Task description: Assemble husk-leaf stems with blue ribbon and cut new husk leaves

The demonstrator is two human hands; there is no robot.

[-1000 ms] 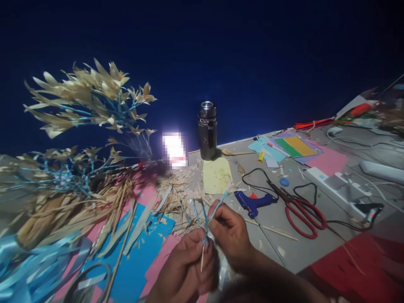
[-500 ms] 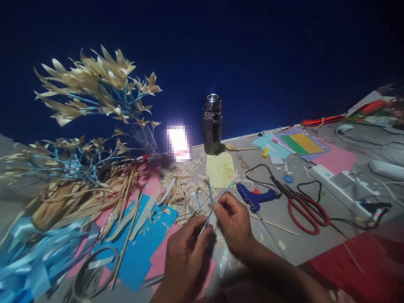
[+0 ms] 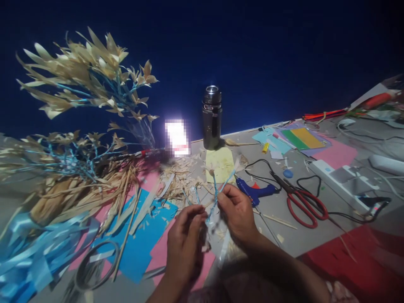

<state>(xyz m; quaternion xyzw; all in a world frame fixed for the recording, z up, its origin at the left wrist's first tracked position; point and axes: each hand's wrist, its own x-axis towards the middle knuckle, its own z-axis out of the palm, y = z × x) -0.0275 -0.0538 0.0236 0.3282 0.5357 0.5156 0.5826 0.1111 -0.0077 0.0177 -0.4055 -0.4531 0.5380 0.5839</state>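
Your left hand (image 3: pixel 184 240) is looking slacker than it was a second ago. Back then its fingers were pinching the lower stem of that thin, forked sprig wrapped in pale blue (image 3: pixel 216 191); now they're curling just beside it, thumb and forefinger bent. Can't tell if they're touching the stem at all, tbh, because the lower end is blurring out between your hands.

Your right hand (image 3: pixel 238 214) is doing the obvious holding: thumb and forefinger are pinching the sprig near where its branches are splitting. The piece is hanging in the air between your hands, tips pointing away from you toward the pale yellow sheet of paper (image 3: pixel 220 162).

My read is that the right pinch is now carrying most of it, so your left is getting room to regrip, but the sprig could be twisting on you if that pinch is slipping.

The dark blue plastic glue gun with the red trigger (image 3: pixel 249 191) and the big dark-bladed scissors with red handles (image 3: pixel 294 193) are lying over on the right, same as before; your view's just shifting slightly.
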